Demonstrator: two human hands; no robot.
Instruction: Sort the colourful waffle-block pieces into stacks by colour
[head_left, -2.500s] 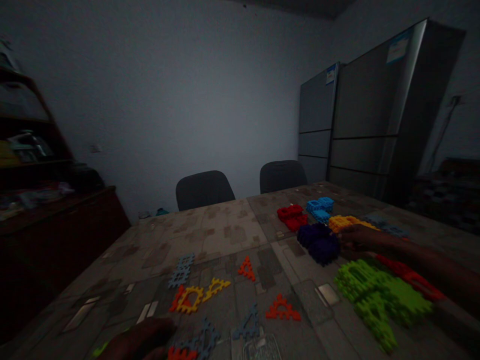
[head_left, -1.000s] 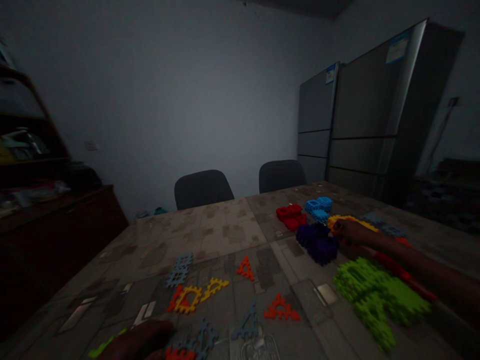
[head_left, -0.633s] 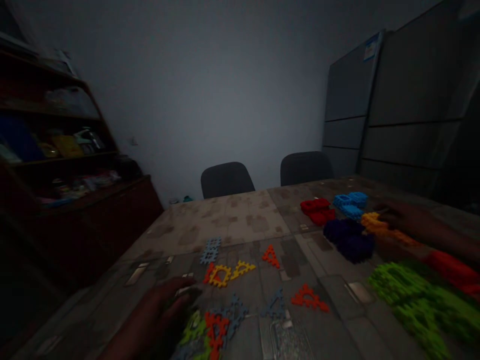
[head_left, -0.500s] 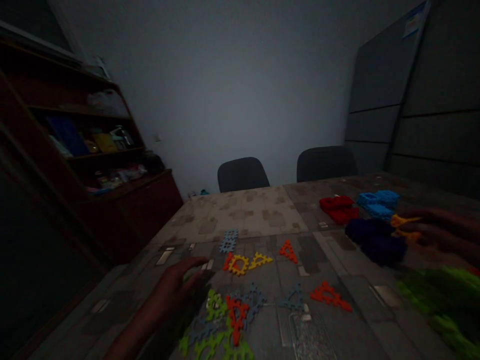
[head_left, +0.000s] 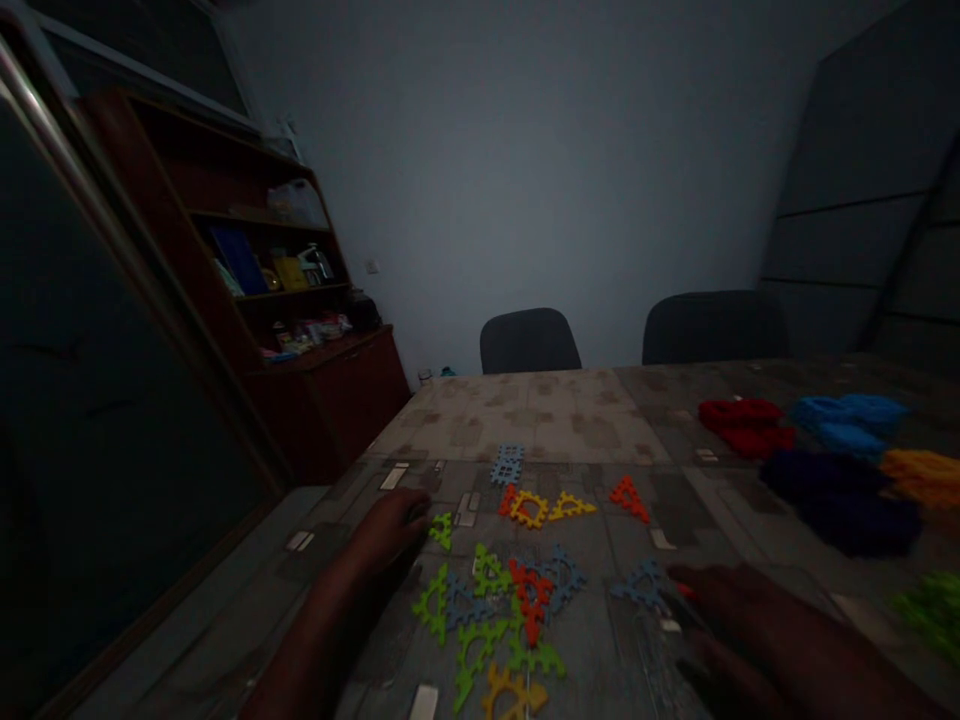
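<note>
My left hand [head_left: 391, 532] rests low over the table at left. Its fingers are loosely curved and apart, close to a small green toothed plastic piece [head_left: 441, 530]. My right hand [head_left: 742, 620] reaches in from the right, fingers stretched and thumb apart, over an orange-red toothed piece [head_left: 687, 591] mostly hidden beneath the fingers. A grey-blue triangular piece [head_left: 643, 585] lies just left of those fingertips. Between the hands lie overlapping green pieces [head_left: 480, 645], a red-orange piece [head_left: 532, 595], grey-blue pieces [head_left: 562, 580] and a yellow-orange piece [head_left: 510, 692].
Farther back are a yellow ring piece [head_left: 529, 509], a yellow triangle [head_left: 573, 506], an orange triangle [head_left: 628, 497] and light-blue squares [head_left: 508, 464]. Red [head_left: 746, 425], blue [head_left: 851, 422], dark blue [head_left: 840, 500], orange [head_left: 926, 475] and green [head_left: 934, 612] piles stand right. Chairs [head_left: 531, 340] line the far edge.
The view has turned left. My right hand has left the orange pile and come down over the orange-red piece. My left hand has shifted back, uncovering a green piece by its fingertips.
</note>
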